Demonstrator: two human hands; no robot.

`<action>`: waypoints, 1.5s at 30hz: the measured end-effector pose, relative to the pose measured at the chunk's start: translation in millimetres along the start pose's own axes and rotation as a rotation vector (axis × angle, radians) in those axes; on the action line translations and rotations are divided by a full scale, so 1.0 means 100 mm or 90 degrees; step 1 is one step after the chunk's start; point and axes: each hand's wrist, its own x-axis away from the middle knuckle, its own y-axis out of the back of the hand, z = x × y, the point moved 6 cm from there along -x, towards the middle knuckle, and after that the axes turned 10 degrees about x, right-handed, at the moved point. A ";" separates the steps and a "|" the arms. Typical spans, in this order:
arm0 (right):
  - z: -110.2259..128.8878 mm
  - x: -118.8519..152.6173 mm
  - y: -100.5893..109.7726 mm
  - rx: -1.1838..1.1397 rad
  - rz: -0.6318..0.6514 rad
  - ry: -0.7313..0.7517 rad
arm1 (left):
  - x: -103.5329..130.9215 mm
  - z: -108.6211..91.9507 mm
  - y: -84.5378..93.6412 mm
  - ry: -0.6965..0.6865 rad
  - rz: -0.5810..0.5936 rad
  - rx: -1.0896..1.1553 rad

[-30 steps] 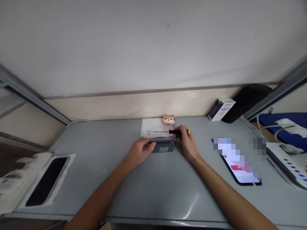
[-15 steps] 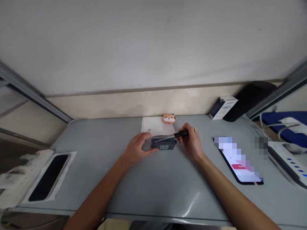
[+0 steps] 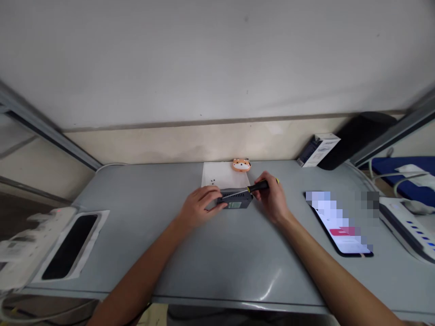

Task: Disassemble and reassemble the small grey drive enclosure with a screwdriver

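Dark vented box (image 3: 243,203), over the middle of the surface (image 3: 204,262), just in front of white paper (image 3: 222,174); cannot tell whether resting or lifted. Clamped at its left end between thumb and fingers of the left hand (image 3: 200,206). Near the other end, right hand (image 3: 272,197), fingers wrapped around the black-and-yellow handle of a screwdriver (image 3: 259,185), shaft slanting along the vents toward the left fingers; tip contact too small to tell. On the paper, several tiny dark pieces (image 3: 213,182) and, at the far right corner, an orange animal-faced case (image 3: 241,165). Well off to the right, a lit phone (image 3: 341,233).
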 end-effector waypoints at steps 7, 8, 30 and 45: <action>0.01 0.00 0.01 0.002 0.006 0.006 | 0.02 0.03 -0.03 -0.016 0.009 -0.021; 0.01 0.00 0.01 0.008 0.008 0.009 | 0.02 0.01 -0.03 -0.030 0.001 -0.022; -0.15 -0.10 -0.13 0.244 0.075 0.093 | -0.07 -0.21 0.08 -0.165 -0.050 -0.085; -0.18 -0.11 -0.08 0.191 0.116 0.048 | -0.08 -0.22 0.17 -0.132 -0.031 -0.097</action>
